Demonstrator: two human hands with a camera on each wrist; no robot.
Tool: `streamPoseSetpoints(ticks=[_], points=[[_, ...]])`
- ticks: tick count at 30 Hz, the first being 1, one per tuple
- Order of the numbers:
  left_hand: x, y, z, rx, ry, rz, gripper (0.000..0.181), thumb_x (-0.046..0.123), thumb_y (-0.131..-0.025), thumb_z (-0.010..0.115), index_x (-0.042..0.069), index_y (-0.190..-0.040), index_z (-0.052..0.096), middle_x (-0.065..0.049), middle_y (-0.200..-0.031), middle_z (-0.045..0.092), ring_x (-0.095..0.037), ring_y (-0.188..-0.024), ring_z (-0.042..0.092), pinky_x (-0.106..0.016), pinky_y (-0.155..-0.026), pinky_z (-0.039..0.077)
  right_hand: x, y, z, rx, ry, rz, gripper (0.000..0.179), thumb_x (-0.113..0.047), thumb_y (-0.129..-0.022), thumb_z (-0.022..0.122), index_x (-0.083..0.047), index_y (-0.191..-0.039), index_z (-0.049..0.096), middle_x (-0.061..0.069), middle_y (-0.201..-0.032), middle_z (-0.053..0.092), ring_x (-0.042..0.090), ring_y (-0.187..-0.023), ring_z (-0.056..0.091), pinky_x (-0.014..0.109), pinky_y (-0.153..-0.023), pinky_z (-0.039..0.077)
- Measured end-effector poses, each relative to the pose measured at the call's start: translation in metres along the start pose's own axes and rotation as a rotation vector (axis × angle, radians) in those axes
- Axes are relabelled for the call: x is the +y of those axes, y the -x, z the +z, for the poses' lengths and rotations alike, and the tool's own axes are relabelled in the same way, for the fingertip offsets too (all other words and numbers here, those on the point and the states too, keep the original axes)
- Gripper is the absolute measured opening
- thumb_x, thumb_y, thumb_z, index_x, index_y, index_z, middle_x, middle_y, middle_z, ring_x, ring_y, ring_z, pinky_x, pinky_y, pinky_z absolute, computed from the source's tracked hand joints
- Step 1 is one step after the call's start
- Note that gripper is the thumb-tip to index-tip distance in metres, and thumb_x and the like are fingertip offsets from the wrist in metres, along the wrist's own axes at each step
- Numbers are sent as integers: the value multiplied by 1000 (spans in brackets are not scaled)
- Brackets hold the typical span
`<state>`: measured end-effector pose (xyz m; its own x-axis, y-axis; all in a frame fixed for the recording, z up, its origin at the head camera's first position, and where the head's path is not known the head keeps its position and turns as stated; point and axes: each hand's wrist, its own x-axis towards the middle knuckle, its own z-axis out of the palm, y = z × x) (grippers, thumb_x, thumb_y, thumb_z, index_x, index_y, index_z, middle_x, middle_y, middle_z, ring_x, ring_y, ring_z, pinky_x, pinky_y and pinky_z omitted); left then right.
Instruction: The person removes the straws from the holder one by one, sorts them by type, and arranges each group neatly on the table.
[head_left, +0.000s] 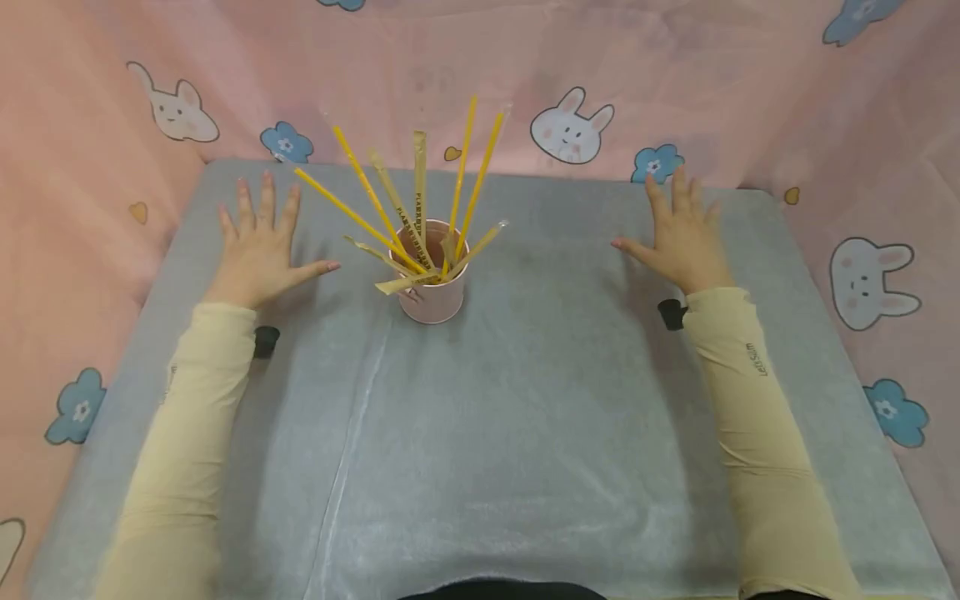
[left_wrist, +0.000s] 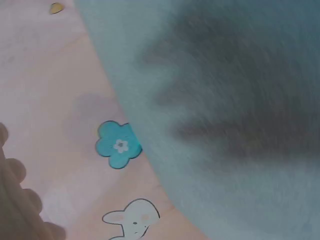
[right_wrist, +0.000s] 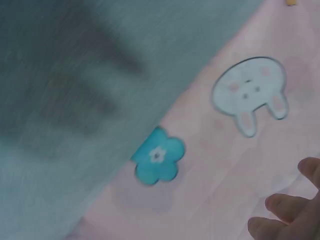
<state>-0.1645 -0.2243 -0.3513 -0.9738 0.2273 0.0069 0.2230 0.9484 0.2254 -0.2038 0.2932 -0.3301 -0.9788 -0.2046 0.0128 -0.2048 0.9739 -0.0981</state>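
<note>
A small pink bucket (head_left: 432,304) stands upright on the grey table, left of its middle. Several straws lean out of it: yellow ones (head_left: 480,183), some with clear wrapping past their tips, and others in tan printed wrappers (head_left: 420,175). My left hand (head_left: 257,257) is spread out to the left of the bucket, thumb towards it but apart. Farther off on the right, my right hand (head_left: 688,246) has its fingers spread too, holding nothing. Fingertips of the left hand (left_wrist: 25,200) and the right hand (right_wrist: 292,212) show at the wrist views' edges.
The grey cloth-covered table (head_left: 525,433) has a long crease on its left part. Pink curtain (head_left: 480,50) with rabbits and blue flowers surrounds its back and sides. Hand shadows (left_wrist: 235,100) fall on the cloth. A small black device (head_left: 672,314) sits at each wrist.
</note>
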Motion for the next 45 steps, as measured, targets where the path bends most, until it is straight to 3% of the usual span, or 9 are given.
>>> streamPoseSetpoints(ticks=[5,8,11,20,25,29,36,45], points=[[15,5,8,-4,253,-7,109,64,-83,57,10,-151,-9,-12,-152,-24,-34,-135,-26,-68,-104,-2,-19,10,1,92,-161,-61,84,-43,-92,58,1,-149,15,28,-151,18,43,-137,19,55,-109,18],[30,8,15,-18,422,-3,108,57,-83,63,12,-151,-8,-8,-155,-18,-29,-140,-16,-61,-109,5,-36,14,1,115,-239,-86,73,-35,-93,60,4,-145,28,27,-145,33,40,-133,30,50,-110,22],[45,10,24,-3,518,14,108,52,-81,68,14,-152,-3,-6,-157,-9,-24,-142,-5,-54,-112,10,-52,16,5,154,-288,-120,64,-28,-93,62,5,-141,37,26,-138,43,40,-127,38,51,-106,29],[87,4,49,80,715,38,97,30,-71,83,14,-149,28,-9,-152,29,-27,-139,24,-47,-110,22,-100,18,24,308,-484,-277,50,-12,-86,70,8,-128,52,23,-118,59,34,-106,56,46,-91,45],[98,1,56,155,887,48,90,14,-67,87,8,-143,39,-12,-145,40,-25,-135,33,-37,-110,26,-125,12,31,393,-626,-324,37,-5,-84,71,8,-117,60,21,-108,64,31,-98,60,42,-86,49],[103,1,63,210,1005,61,85,6,-66,86,4,-139,44,-13,-139,47,-25,-132,38,-31,-108,30,-144,5,38,416,-783,-317,28,-2,-84,70,8,-109,65,20,-102,66,29,-94,62,35,-85,50],[110,4,77,303,1130,-6,74,6,-69,84,6,-134,50,-14,-128,55,-25,-124,49,-31,-104,37,-171,-10,43,343,-1087,-242,24,2,-83,69,10,-106,66,22,-99,67,29,-91,62,30,-81,50],[111,6,79,325,1132,-37,70,6,-70,83,7,-133,51,-14,-126,57,-26,-121,52,-31,-101,39,-189,-23,49,314,-1136,-174,21,-6,-81,75,7,-96,70,18,-88,68,12,-74,59,23,-64,49]])
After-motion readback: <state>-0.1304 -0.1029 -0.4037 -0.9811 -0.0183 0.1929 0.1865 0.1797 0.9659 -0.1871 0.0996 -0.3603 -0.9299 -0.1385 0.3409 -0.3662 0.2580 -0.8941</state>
